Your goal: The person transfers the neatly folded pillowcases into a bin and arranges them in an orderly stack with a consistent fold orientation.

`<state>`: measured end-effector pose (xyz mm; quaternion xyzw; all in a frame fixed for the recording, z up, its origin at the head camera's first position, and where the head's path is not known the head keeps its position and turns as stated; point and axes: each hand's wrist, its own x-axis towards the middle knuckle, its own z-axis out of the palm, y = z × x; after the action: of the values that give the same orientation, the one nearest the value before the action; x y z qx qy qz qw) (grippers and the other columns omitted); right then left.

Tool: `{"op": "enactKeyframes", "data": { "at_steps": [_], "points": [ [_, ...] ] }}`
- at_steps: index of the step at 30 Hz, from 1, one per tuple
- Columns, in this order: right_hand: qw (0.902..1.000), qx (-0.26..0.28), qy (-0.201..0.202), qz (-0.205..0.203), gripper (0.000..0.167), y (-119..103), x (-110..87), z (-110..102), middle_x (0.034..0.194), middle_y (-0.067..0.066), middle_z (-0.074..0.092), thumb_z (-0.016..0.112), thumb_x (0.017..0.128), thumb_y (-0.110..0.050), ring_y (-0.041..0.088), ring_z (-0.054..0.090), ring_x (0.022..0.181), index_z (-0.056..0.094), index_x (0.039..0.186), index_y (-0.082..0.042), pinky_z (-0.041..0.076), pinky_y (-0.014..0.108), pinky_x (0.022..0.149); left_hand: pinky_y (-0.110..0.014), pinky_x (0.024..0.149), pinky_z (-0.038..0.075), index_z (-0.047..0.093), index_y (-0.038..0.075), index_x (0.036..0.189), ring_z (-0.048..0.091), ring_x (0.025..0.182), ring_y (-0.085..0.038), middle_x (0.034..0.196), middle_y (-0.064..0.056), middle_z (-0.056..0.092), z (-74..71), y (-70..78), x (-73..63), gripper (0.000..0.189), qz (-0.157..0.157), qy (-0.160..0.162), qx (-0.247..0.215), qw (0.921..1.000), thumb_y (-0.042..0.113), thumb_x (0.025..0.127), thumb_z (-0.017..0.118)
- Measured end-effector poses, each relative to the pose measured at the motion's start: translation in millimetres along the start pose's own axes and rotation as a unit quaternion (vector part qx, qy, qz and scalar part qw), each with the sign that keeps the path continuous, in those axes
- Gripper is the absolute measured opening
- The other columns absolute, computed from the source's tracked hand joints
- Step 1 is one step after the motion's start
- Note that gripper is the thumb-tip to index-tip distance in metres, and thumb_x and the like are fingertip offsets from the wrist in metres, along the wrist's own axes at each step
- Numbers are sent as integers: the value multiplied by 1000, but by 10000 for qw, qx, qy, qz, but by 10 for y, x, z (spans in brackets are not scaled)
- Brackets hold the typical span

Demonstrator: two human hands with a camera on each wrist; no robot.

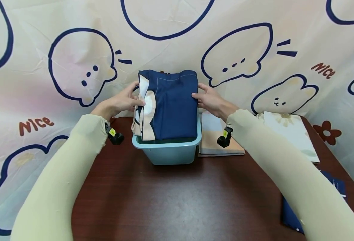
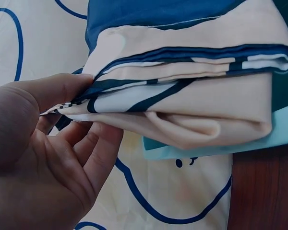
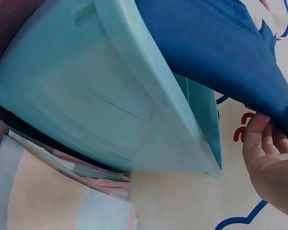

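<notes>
A folded navy cloth (image 1: 175,103) with a cream and white patterned side leans in the mouth of a light blue plastic basin (image 1: 172,154). My left hand (image 1: 121,100) pinches its left edge, thumb on top and fingers beneath; the left wrist view shows the stacked folded layers (image 2: 182,91) there. On the opposite edge, my right hand (image 1: 211,98) pinches the navy fabric, with fingers under it in the right wrist view. The cloth's lower end dips below the basin's front rim, while its upper part stands above the back.
Beside the basin lies a folded peach and pale blue cloth (image 1: 216,137). Farther right is a folded white floral cloth (image 1: 291,130), and a navy cloth (image 1: 292,214) lies partly under the right sleeve. A patterned sheet (image 1: 164,53) hangs behind the dark wooden table (image 1: 170,201).
</notes>
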<state>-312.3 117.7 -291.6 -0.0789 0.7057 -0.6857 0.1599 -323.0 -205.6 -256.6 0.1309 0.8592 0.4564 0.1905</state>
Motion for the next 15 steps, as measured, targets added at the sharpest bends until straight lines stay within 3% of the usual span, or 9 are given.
{"op": "enactKeyframes", "data": {
  "at_steps": [8,15],
  "points": [
    [9991,-339,252,77,57,116,93,-5,154,19,47,44,108,-9,34,52,139,25,161,-15,41,48,116,-53,97,54,4,28,161,68,94,-16,116,-17,70,84,-58,97,81,-158,29,198,9997,6,102,56],
    [9975,-642,205,225,55,238,95,27,150,21,52,44,108,-8,35,56,135,26,160,-13,43,48,115,-60,103,48,-6,24,163,68,88,-14,95,-5,70,149,-218,117,90,-209,-149,7,9997,5,101,56]
  ]
}}
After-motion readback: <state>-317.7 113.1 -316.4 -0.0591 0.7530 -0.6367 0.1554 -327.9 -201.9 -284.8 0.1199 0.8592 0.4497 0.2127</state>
